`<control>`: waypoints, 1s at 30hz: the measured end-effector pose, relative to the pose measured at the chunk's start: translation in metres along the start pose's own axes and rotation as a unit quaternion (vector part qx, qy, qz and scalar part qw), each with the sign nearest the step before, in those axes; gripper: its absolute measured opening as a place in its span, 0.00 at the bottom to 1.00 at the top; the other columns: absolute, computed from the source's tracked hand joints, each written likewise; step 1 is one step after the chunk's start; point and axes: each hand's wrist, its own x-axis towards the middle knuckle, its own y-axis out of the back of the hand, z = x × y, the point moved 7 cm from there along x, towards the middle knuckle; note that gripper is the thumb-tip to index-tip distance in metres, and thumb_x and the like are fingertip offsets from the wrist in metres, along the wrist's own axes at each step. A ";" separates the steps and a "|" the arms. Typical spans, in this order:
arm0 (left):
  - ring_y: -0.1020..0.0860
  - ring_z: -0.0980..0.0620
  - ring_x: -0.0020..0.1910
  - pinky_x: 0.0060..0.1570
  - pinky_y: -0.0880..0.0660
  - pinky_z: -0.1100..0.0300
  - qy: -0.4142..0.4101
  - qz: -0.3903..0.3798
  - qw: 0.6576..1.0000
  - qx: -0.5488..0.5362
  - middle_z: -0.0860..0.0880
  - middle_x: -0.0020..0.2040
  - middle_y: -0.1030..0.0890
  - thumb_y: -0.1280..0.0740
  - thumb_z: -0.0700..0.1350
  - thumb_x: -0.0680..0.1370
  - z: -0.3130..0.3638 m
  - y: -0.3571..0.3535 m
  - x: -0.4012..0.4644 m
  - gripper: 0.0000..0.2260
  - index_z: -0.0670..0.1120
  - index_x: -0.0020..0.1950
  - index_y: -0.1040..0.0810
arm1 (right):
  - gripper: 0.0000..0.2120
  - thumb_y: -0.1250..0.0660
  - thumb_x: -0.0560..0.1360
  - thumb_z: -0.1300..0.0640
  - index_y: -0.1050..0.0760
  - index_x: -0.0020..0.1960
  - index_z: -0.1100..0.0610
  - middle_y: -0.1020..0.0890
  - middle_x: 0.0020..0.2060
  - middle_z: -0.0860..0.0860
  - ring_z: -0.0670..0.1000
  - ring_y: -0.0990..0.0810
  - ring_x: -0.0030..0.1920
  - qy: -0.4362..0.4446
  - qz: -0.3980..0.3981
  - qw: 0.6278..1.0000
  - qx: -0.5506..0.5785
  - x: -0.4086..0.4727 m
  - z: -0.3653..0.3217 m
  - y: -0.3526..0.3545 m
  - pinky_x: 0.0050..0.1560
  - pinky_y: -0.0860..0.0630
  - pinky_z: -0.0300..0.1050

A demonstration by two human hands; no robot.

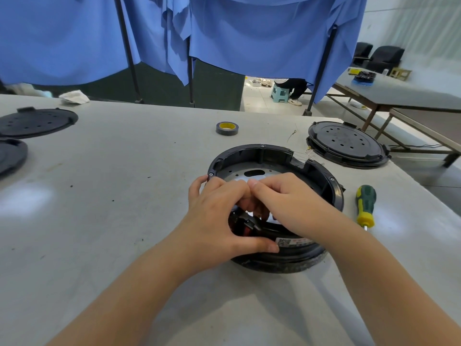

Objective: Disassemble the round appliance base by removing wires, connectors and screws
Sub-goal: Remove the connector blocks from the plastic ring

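Round appliance base [274, 156] — lying on the grey table [112, 196], directly under our hands. We are curling the left hand [219, 218] over its near-left rim, thumb pressing the outer wall beside a white label [284, 242]. We are bending the right hand [287, 201] knuckle to knuckle against the left, fingertips dipping inside; what they are pinching, we cannot tell. Screwdriver [365, 204] — lying just right of the right hand. Tape roll [227, 128] — sitting beyond both hands.
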 end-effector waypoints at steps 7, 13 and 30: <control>0.38 0.73 0.51 0.61 0.41 0.57 0.000 0.001 1.000 -0.012 0.77 0.48 0.34 0.31 0.72 0.56 -0.002 -0.001 0.001 0.22 0.69 0.41 0.36 | 0.24 0.47 0.81 0.43 0.21 0.37 0.54 0.19 0.33 0.48 0.45 0.23 0.34 -0.062 -0.019 0.997 -0.029 0.005 0.006 -0.004 0.38 0.29 0.43; 0.37 0.71 0.51 0.63 0.44 0.58 0.004 -0.011 1.000 -0.010 0.77 0.48 0.35 0.31 0.73 0.56 -0.003 -0.003 0.002 0.22 0.71 0.43 0.36 | 0.25 0.48 0.81 0.43 0.19 0.41 0.56 0.18 0.36 0.50 0.48 0.22 0.37 -0.093 -0.038 0.994 -0.031 0.006 0.007 -0.006 0.41 0.27 0.44; 0.39 0.70 0.59 0.53 0.39 0.74 0.080 -0.031 0.996 -0.011 0.67 0.53 0.31 0.25 0.68 0.53 -0.020 0.008 -0.006 0.34 0.60 0.53 0.33 | 0.23 0.46 0.77 0.36 0.21 0.48 0.53 0.17 0.51 0.53 0.54 0.19 0.51 -0.207 -0.113 0.966 -0.104 0.013 0.006 -0.014 0.59 0.25 0.53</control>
